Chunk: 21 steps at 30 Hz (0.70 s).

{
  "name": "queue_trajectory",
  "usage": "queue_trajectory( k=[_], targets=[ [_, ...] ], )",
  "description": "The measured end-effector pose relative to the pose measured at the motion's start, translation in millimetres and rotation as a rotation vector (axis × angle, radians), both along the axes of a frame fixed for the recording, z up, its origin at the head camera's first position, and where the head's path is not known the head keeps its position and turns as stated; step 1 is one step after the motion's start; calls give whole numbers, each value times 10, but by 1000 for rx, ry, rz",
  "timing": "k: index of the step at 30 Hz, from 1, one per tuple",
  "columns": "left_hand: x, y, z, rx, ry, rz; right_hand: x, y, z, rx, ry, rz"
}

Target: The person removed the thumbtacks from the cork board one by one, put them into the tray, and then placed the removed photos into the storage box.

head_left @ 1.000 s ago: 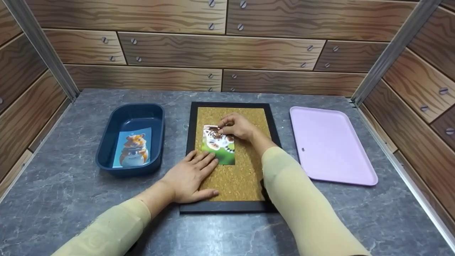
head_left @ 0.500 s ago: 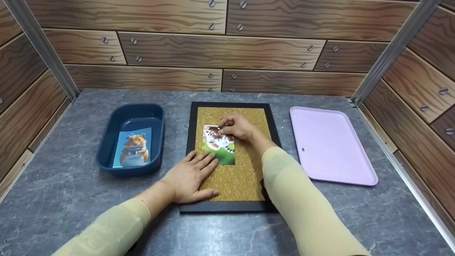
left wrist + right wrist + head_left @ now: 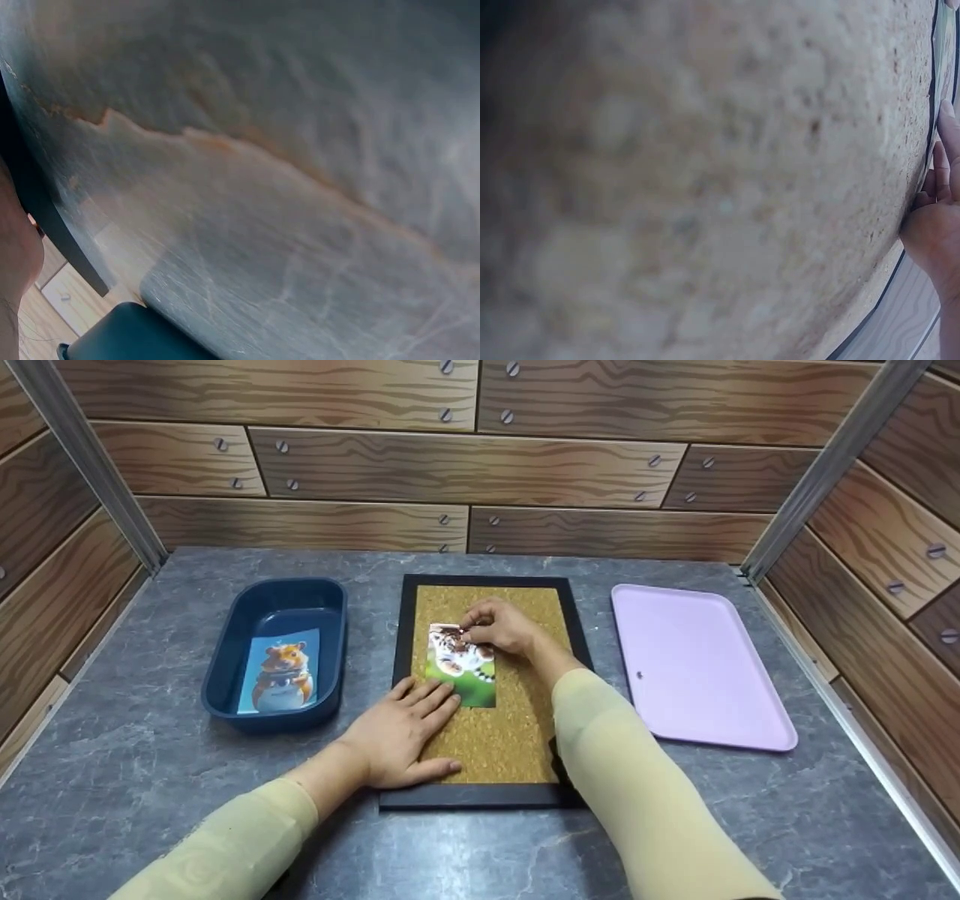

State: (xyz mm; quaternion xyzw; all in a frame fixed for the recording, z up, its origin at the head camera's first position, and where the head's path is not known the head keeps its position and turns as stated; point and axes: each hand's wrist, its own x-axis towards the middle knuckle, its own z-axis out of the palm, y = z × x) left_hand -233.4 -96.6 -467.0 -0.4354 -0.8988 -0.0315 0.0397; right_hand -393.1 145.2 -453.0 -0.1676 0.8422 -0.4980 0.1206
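Observation:
A photo card (image 3: 469, 688) with a green background and a brown-and-white animal lies on the black-framed cork board (image 3: 495, 750) in the head view. My right hand (image 3: 504, 628) is at the card's upper part, thumb and index finger pinching a tiny push pin, mostly hidden by the fingertips. My left hand (image 3: 401, 733) rests flat across the board's left edge, fingers spread, fingertips by the card's lower left corner. In the right wrist view, cork fills most of the picture and the right hand (image 3: 937, 217) shows at the edge.
Left of the board stands a dark blue bin (image 3: 212, 690) holding a hamster picture card (image 3: 283, 675). A pink tray (image 3: 705, 667) lies to the right, with a tiny dark object (image 3: 640, 675) near its left edge. Plank-patterned walls (image 3: 465, 469) enclose the grey marbled table (image 3: 135, 802).

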Motion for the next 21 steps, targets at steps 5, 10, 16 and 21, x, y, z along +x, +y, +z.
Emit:
queue_trajectory(
  k=[5, 10, 16, 21],
  targets=[
    [8, 3, 15, -9, -17, 7, -2, 3, 5, 23, -2, -2],
    [9, 2, 17, -7, -20, 8, 4, 0, 5, 4, -29, 2],
    [5, 3, 5, -3, -5, 1, -1, 2, -6, -12, -36, 10],
    [3, 3, -1, 0, 2, 0, 7, -3, 0, -11, -57, 5]
  ],
)
